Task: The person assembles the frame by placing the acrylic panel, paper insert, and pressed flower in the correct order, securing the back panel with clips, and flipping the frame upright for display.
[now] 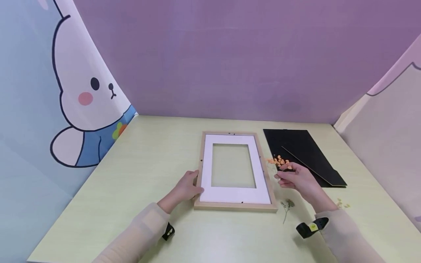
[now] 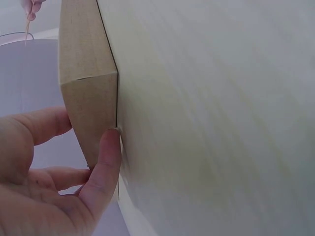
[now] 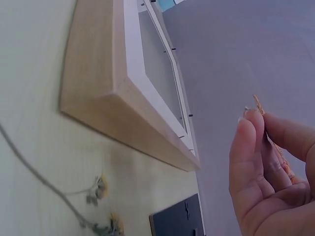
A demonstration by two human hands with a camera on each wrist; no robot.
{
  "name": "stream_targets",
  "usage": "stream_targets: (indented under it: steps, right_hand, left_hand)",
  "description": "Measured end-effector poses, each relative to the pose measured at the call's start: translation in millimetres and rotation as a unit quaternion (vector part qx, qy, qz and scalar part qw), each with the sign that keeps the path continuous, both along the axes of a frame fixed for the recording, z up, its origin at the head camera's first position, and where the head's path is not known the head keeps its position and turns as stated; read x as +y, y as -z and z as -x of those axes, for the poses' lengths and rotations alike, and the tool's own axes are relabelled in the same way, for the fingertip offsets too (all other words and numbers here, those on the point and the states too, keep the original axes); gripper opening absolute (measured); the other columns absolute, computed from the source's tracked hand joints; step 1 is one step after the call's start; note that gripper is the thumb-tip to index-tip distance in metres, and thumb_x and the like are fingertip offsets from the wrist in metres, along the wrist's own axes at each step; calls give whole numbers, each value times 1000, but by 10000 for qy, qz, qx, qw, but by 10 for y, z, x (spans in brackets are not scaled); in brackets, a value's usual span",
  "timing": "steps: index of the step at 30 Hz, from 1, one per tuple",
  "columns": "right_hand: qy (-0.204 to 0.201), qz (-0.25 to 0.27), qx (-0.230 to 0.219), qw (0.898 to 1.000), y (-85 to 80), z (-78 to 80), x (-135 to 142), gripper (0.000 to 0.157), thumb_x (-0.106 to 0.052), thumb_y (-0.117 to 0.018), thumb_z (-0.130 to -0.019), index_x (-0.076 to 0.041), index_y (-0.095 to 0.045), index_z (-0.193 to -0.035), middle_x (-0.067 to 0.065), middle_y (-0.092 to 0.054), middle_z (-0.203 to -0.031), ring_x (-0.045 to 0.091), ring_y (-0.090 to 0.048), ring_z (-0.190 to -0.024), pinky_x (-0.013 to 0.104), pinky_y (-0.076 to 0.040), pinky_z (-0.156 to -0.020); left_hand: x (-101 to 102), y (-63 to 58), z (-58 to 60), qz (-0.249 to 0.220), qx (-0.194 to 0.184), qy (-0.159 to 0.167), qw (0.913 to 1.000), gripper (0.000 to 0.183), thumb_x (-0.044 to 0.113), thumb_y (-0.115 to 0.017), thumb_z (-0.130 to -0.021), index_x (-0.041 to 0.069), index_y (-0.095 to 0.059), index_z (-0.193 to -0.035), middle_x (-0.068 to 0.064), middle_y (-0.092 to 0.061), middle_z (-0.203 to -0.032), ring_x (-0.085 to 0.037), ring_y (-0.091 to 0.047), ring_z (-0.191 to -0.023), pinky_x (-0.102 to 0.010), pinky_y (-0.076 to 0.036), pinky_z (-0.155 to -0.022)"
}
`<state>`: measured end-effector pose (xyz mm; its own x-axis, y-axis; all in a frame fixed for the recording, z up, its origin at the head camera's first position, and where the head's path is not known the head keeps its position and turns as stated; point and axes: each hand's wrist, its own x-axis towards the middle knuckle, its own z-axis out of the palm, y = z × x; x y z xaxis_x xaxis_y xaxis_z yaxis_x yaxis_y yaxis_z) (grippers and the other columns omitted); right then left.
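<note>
Over at the table, the left hand pinches the wooden frame by its near left side; just right of it, the right hand pinches an orange sprig near the black boards.

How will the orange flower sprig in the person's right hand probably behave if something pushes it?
The orange flower sprig is probably light: it is sparse, and the right hand pinches it. Being thin-stemmed, it may bend or snap easily. Its tiny blossoms might also drop if knocked.
</note>
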<state>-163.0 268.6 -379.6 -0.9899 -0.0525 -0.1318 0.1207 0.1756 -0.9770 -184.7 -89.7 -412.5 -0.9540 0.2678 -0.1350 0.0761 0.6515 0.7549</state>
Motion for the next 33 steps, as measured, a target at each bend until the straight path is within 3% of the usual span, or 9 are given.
stream_targets:
  steps: [8,23,33]
  right_hand:
    - [-172,410,4,9990,-5,51,-90,18,-5,-58,-90,2,-45,-99,8,-67,-86,14,-65,-69,29,-53,-66]
    - [-377,751,-198,9963,-22,185,-306,17,-3,-56,-91,3,-42,-99,16,-66,-90,16,-66,-71,31,-53,-67]
    - [-398,1004,-297,9937,26,314,-497,14,-2,-55,-91,4,-45,-100,14,-66,-88,17,-66,-73,31,-53,-69]
  left_hand:
    - [15,18,2,-2,-23,-27,10000,70,7,-66,-81,-10,-29,-138,-26,-35,-133,-38,-41,-117,-47,-38,-94]
    - [42,-13,-20,-25,-5,7,10000,70,7,-65,-82,-11,-29,-138,-26,-35,-133,-38,-42,-115,-47,-38,-93]
    - [36,-9,-18,-33,10,24,10000,70,7,-65,-82,-11,-28,-138,-26,-35,-133,-38,-42,-116,-47,-38,-94]
